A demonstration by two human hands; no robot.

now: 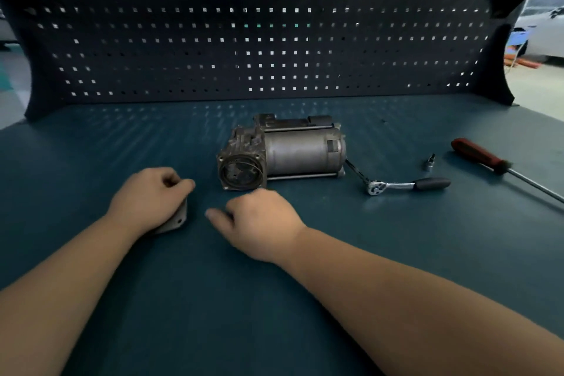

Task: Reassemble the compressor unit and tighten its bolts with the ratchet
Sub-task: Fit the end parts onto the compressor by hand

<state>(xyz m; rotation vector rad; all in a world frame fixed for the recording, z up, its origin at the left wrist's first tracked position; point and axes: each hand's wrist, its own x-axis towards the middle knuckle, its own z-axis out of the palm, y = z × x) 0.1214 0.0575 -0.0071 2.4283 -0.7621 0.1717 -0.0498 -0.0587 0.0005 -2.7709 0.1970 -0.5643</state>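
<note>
Single head-worn wide-angle view, looking forward and down across the blue benchtop (396,253) toward the pegboard (274,24) straight ahead. It sits close: the left hand (146,195) and right hand (262,223) fill the middle foreground.

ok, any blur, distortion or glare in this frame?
Head view: right hand motion-blurred, left hand gripping the plate slightly soft, compressor sharp; wide-angle bends the pegboard; backlight shines through its holes; small glint on the ratchet head.
</note>
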